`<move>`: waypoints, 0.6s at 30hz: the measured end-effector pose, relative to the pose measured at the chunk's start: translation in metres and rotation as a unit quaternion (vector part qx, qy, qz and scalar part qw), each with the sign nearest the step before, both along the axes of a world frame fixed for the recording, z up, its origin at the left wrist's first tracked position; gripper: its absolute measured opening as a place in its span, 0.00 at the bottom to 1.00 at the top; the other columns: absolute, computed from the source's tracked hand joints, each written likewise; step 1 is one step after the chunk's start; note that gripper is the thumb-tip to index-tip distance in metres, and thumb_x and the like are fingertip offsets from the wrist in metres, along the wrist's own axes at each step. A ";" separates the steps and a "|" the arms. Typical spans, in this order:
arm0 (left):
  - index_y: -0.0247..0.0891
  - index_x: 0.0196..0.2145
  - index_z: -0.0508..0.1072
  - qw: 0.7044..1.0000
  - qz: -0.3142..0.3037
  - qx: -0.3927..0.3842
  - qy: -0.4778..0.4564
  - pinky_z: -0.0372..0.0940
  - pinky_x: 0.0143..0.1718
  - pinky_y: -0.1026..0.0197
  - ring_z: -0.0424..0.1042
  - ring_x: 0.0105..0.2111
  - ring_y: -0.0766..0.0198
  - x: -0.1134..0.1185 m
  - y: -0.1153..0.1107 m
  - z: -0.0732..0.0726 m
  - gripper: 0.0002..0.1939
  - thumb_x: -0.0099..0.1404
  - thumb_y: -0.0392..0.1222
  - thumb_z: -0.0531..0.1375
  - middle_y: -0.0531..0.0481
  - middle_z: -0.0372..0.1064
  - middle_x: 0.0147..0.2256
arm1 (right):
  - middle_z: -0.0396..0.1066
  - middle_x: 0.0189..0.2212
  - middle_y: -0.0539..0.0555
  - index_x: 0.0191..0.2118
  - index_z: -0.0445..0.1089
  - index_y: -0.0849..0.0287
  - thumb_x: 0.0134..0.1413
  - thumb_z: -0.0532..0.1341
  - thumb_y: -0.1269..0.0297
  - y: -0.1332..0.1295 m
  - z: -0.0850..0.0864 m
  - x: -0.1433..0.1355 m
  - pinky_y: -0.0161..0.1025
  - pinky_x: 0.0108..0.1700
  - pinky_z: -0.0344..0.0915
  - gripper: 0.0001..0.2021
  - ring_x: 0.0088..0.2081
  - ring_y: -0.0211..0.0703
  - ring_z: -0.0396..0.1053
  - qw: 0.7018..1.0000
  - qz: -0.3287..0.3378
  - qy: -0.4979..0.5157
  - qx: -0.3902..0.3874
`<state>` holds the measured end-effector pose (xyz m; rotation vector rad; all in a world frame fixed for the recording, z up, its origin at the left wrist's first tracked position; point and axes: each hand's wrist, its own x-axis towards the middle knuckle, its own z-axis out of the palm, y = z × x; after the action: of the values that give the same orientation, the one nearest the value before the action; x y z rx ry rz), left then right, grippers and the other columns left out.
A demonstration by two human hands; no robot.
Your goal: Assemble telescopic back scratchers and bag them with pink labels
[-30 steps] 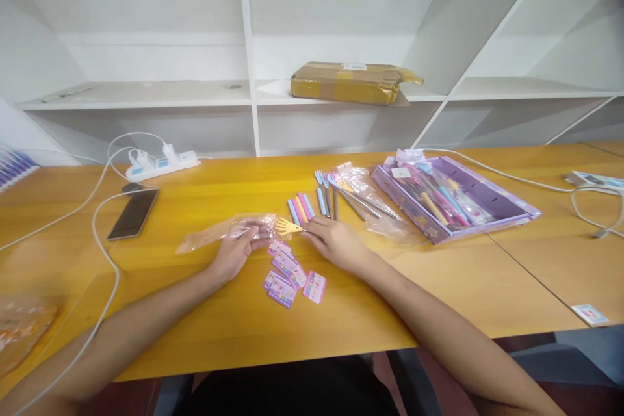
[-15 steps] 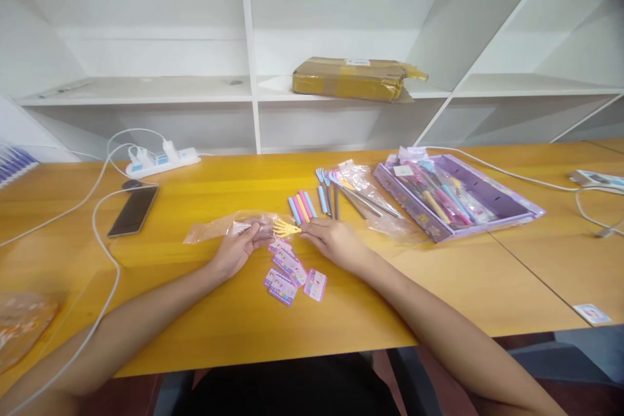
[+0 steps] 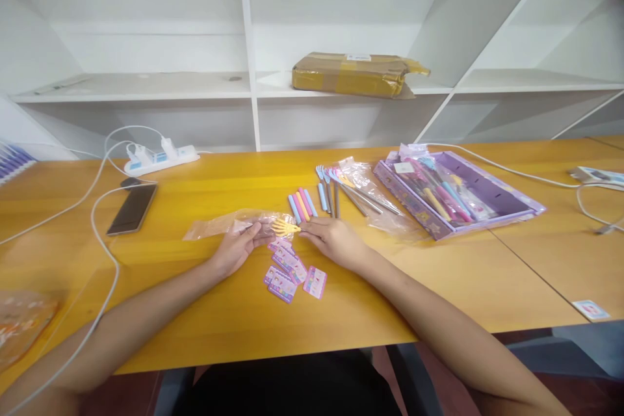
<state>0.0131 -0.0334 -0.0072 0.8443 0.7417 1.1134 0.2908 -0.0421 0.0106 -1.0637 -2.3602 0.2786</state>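
My left hand (image 3: pixel 238 247) is closed on a clear plastic bag (image 3: pixel 214 225) that trails left over the table. A yellow hand-shaped back scratcher head (image 3: pixel 285 227) lies at the bag's right end, its fingers pointing left. My right hand (image 3: pixel 334 240) grips it near its base, and the rest of it is hidden under the fingers. Just below both hands lie several purple printed cards (image 3: pixel 290 264), partly overlapping. Beyond my right hand are several coloured handle tubes (image 3: pixel 302 205) and metal back scratcher rods (image 3: pixel 361 198) with small coloured claw heads.
To the right stands a purple tray (image 3: pixel 492 227) holding bagged back scratchers (image 3: pixel 441 192). A phone (image 3: pixel 132 208) and a power strip (image 3: pixel 163 160) with white cables are at the left. On the shelf behind sits a taped cardboard box (image 3: pixel 351 75). An orange-printed bag (image 3: pixel 24 325) lies front left.
The view has shifted very slightly. Both hands keep their hold, and the yellow head looks moved a touch to the left into the bag's end.
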 end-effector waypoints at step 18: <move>0.34 0.39 0.84 1.000 -0.015 -0.002 0.010 0.74 0.53 0.52 0.79 0.43 0.58 -0.005 0.006 -0.002 0.16 0.57 0.45 0.77 0.43 0.82 0.42 | 0.81 0.44 0.57 0.52 0.79 0.51 0.75 0.56 0.55 -0.001 -0.005 -0.001 0.43 0.48 0.71 0.15 0.45 0.48 0.78 1.000 -0.016 0.019 -0.011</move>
<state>0.0085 -0.0273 -0.0090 0.8623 0.7464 1.0785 0.2902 -0.0430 0.0053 -1.0952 -2.3098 0.3123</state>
